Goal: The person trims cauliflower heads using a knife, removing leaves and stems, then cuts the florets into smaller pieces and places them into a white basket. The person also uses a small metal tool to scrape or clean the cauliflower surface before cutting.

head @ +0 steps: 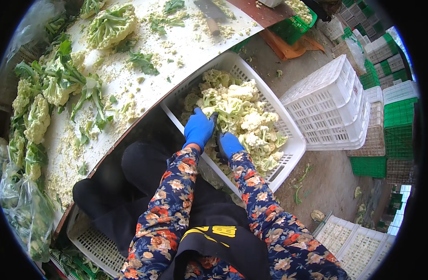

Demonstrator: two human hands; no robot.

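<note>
A white plastic crate [292, 147] stands tilted before me, heaped with cut cauliflower florets [250, 120]. My left hand [199, 128], in a blue glove with dark finger pads, reaches over the crate's near rim. Its fingers are bent against the pale florets, and its thumb side faces my other hand. Close beside it, my right hand [230, 144] wears the same kind of glove, with its dark palm side turned toward the left hand. The two hands nearly meet. Whatever may lie between the fingers is hidden by the gloves and shadow.
Left lies a white work table [123, 94] with cauliflower heads [110, 28], leaf scraps and crumbs. A cleaver [210, 17] rests near its far edge. Stacked white crates [329, 108] stand right, green crates [399, 122] beyond. Another white crate [354, 245] sits lower right.
</note>
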